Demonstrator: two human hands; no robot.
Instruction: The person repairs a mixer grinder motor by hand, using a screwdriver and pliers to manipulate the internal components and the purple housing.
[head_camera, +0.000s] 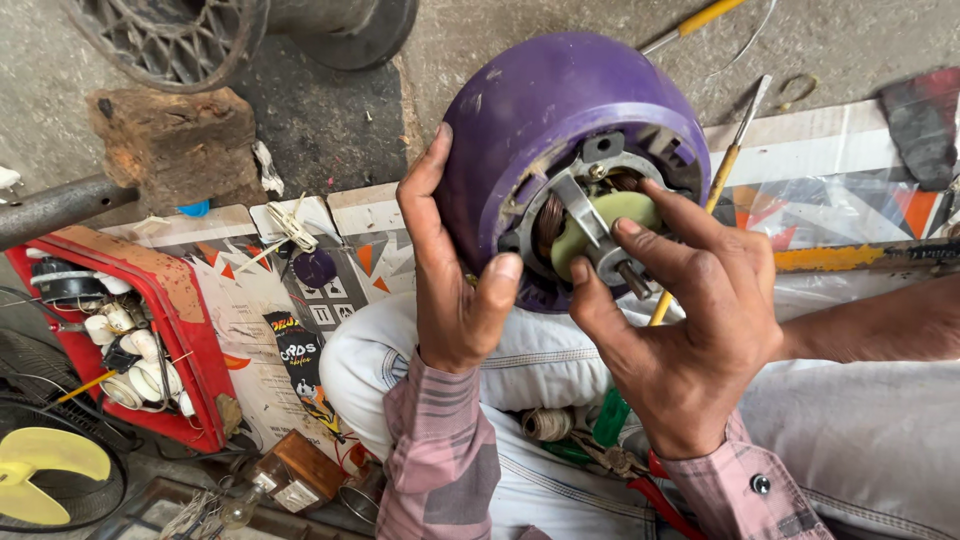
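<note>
A purple round motor housing (545, 105) rests on my lap, its open face tilted toward me. Copper windings, a pale green part (612, 212) and a grey metal bracket with a short shaft (610, 258) show inside. My left hand (450, 265) grips the housing's left side, thumb on the rim. My right hand (680, 320) pinches the bracket and shaft with thumb and fingers. Both wrists wear pink checked sleeves.
A red tray (175, 310) of small white parts lies at left beside a yellow fan blade (40, 470). A yellow-handled screwdriver (725, 165) lies behind the housing on printed sheeting. A rusty block (175, 145), spools and red-handled pliers (655, 500) lie nearby.
</note>
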